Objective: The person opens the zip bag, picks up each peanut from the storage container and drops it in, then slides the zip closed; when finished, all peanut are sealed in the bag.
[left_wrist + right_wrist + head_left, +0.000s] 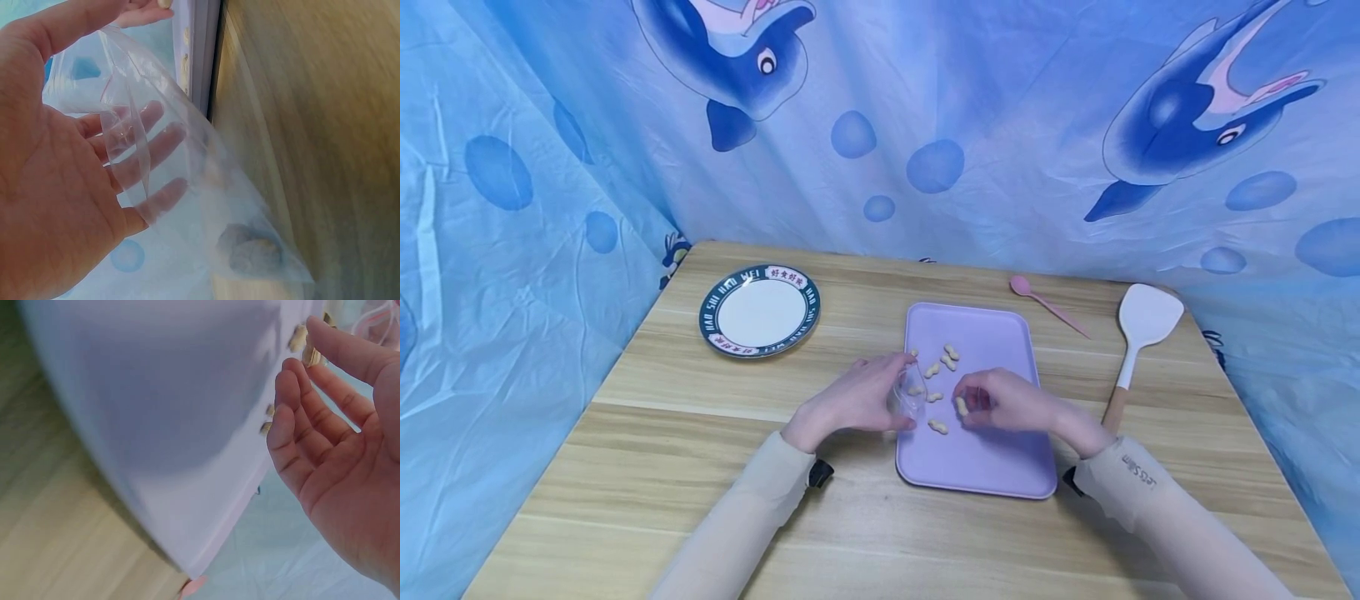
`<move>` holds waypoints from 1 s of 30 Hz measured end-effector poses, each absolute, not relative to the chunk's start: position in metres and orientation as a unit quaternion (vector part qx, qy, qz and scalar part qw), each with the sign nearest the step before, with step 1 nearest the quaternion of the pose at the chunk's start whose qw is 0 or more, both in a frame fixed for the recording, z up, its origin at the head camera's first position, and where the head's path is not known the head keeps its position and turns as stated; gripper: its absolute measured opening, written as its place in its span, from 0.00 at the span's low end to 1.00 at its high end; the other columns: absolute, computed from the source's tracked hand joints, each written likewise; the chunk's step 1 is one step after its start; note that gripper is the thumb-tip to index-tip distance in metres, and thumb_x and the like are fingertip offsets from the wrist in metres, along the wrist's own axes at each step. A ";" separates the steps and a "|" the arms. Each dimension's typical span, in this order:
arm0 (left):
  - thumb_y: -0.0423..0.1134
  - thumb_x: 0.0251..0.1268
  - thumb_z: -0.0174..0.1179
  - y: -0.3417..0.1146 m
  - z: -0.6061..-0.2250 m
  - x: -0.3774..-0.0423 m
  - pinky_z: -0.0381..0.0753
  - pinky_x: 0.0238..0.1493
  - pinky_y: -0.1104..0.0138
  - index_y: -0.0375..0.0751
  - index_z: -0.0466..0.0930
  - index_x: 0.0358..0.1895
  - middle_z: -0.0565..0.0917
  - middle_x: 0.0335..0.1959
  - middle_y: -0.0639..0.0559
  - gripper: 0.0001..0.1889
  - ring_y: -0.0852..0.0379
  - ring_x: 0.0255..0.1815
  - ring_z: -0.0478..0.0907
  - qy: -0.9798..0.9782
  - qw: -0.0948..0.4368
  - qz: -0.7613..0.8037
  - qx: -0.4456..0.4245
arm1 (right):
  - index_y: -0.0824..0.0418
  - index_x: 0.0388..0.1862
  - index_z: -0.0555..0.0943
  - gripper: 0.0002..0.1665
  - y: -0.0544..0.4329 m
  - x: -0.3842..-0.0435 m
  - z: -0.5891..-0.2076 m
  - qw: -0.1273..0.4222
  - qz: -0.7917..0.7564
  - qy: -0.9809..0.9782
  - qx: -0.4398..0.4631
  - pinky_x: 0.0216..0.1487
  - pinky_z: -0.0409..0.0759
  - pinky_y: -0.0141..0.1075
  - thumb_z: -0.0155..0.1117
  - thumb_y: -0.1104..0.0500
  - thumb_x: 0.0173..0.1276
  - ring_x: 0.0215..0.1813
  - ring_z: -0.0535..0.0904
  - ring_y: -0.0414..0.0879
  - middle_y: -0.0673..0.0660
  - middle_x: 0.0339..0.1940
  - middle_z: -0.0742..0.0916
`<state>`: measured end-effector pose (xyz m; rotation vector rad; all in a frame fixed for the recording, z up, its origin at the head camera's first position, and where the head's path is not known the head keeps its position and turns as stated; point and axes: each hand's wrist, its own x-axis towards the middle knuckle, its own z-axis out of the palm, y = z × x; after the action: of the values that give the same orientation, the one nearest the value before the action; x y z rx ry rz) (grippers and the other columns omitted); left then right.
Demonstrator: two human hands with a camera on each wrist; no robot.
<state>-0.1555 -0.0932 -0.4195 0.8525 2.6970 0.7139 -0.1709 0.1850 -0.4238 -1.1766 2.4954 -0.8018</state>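
Observation:
My left hand (867, 396) holds a clear plastic bag (209, 187) over the left edge of a lilac tray (977, 468). The bag's mouth is spread between the thumb and the fingers, and brownish lumps (250, 253), probably peanuts, lie in its bottom corner. Over the middle of the tray, my right hand (1011, 402) pinches an unshelled peanut (310, 354) between thumb and fingertips. Several more peanuts (937, 426) are scattered on the tray between the two hands.
A white plate (760, 312) with a dark green patterned rim stands at the back left of the wooden table (662, 475). Behind the tray's right side lies a pink spoon (1051, 308). Further right is a white spatula (1146, 321) with a wooden handle. A blue dolphin-print curtain (1000, 108) hangs behind.

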 end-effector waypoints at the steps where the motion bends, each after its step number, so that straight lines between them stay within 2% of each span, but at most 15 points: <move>1: 0.54 0.48 0.76 -0.093 -0.420 -0.156 0.60 0.70 0.48 0.44 0.59 0.75 0.70 0.71 0.47 0.51 0.52 0.70 0.67 0.920 0.111 0.240 0.291 | 0.64 0.46 0.83 0.16 0.184 -0.171 -0.422 0.130 -0.276 0.863 -0.404 0.35 0.78 0.33 0.74 0.64 0.59 0.30 0.76 0.36 0.44 0.27 0.81; 8: 0.56 0.48 0.75 -0.093 -0.421 -0.156 0.61 0.70 0.50 0.44 0.59 0.75 0.69 0.72 0.47 0.51 0.52 0.71 0.66 0.922 0.105 0.229 0.295 | 0.66 0.48 0.82 0.16 0.171 -0.174 -0.409 0.113 -0.279 0.864 -0.403 0.34 0.79 0.34 0.72 0.64 0.62 0.31 0.77 0.37 0.45 0.29 0.82; 17: 0.56 0.48 0.75 -0.093 -0.422 -0.156 0.62 0.69 0.50 0.44 0.60 0.74 0.70 0.72 0.48 0.51 0.53 0.70 0.67 0.921 0.102 0.230 0.298 | 0.64 0.50 0.83 0.18 0.149 -0.173 -0.391 0.100 -0.277 0.867 -0.402 0.35 0.77 0.33 0.74 0.61 0.62 0.31 0.77 0.38 0.45 0.30 0.82; 30: 0.56 0.49 0.74 -0.093 -0.422 -0.156 0.60 0.70 0.48 0.45 0.60 0.74 0.69 0.73 0.48 0.49 0.52 0.72 0.66 0.918 0.103 0.233 0.302 | 0.64 0.51 0.82 0.19 0.134 -0.174 -0.398 0.103 -0.288 0.859 -0.411 0.33 0.79 0.33 0.74 0.59 0.63 0.30 0.77 0.37 0.44 0.29 0.82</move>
<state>-0.1558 -0.0935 -0.4215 0.8916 2.7096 0.6887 -0.1744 0.1341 -0.3983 -1.2137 2.5332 -0.8487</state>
